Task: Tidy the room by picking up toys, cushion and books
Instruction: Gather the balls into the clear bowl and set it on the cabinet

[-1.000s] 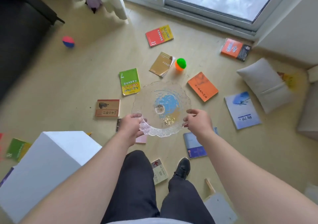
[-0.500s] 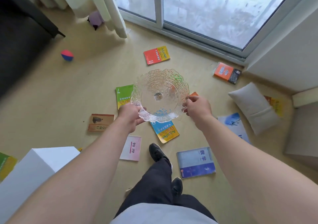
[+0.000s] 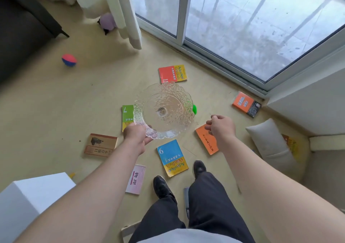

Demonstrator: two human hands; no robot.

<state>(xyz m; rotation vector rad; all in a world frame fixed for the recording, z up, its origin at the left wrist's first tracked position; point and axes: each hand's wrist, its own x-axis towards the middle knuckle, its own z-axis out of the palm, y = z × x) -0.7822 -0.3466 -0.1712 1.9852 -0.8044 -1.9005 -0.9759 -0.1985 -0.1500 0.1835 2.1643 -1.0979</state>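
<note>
In the frame's centre the left hand (image 3: pixel 135 135) grips the rim of a clear glass plate (image 3: pixel 163 110), while the right hand (image 3: pixel 221 126), empty with loosely curled fingers, hangs just beside it.

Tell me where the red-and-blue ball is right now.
In the head view the red-and-blue ball lies on the floor at upper left, just off the dark sofa and left of the curtain.

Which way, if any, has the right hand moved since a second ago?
Yes. The right hand has let go of the glass plate and swung right, now over the orange book.
</note>
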